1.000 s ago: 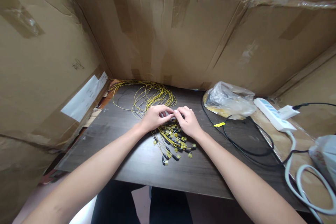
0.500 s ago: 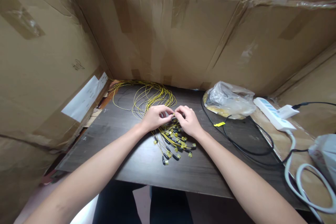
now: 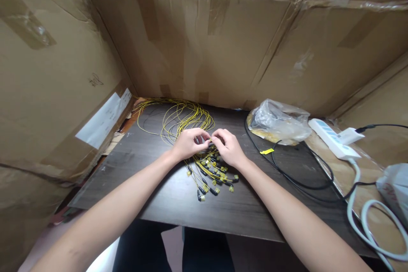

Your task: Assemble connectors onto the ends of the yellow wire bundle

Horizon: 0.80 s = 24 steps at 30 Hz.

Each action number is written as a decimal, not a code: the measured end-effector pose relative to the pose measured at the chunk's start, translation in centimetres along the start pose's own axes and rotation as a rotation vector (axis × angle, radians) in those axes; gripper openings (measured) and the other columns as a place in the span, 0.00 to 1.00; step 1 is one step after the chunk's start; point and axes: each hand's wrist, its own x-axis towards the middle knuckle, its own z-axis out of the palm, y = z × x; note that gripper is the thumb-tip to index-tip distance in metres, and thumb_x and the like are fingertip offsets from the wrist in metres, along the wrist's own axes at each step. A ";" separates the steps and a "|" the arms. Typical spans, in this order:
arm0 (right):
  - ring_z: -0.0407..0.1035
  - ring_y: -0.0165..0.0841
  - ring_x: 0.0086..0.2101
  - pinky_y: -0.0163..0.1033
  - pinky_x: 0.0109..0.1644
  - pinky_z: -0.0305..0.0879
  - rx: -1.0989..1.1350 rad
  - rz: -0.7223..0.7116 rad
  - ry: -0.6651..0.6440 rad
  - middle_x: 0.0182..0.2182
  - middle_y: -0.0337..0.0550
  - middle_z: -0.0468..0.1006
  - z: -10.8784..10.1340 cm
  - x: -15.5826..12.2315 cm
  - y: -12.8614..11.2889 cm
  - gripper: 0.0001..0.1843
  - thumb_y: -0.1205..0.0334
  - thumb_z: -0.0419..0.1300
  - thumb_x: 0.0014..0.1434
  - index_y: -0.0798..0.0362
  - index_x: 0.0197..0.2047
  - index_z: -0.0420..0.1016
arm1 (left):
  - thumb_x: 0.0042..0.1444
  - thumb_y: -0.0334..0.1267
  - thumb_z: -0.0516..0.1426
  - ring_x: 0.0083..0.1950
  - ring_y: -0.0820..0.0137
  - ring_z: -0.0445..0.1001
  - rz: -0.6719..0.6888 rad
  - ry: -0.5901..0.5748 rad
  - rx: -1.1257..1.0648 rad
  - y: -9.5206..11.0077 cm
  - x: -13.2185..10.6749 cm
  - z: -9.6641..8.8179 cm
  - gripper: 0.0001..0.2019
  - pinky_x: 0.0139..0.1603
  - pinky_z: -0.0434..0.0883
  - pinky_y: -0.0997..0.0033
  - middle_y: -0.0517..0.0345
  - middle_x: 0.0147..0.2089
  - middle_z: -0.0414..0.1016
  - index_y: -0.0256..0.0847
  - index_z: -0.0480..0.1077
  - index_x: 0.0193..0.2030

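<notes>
My left hand [image 3: 190,142] is closed in a pinch on the dark end of a thin cable. Its fingertips nearly meet those of my right hand [image 3: 228,146], which pinches a small yellow piece at that same end. Most of the held part is hidden by the fingers. Below both hands lie several black cable connectors [image 3: 213,191] with clear yellow caps [image 3: 202,198], spread on the dark table [image 3: 172,204]. The yellow cables [image 3: 197,114] run from there under my left hand and loop toward the back of the table.
A clear plastic bag [image 3: 277,121] lies at the back right. Beside it a black cable with a yellow tag [image 3: 267,151] curves over the table. Further right are a white power strip [image 3: 333,138] and its coiled white cord [image 3: 363,221]. Cardboard walls [image 3: 204,46] enclose the table.
Both hands stay almost in place, with only a tiny shift of the fingers at the held cable end. The view has moved very slightly.
</notes>
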 end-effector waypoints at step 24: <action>0.65 0.34 0.30 0.39 0.36 0.59 0.036 0.002 -0.022 0.25 0.40 0.71 0.0 0.0 -0.1 0.14 0.59 0.52 0.65 0.50 0.27 0.66 | 0.57 0.36 0.62 0.27 0.76 0.72 0.014 -0.005 -0.024 0.3 0.0 -0.2 0.06 0.29 0.71 0.78 0.56 0.32 0.78 0.36 0.78 0.37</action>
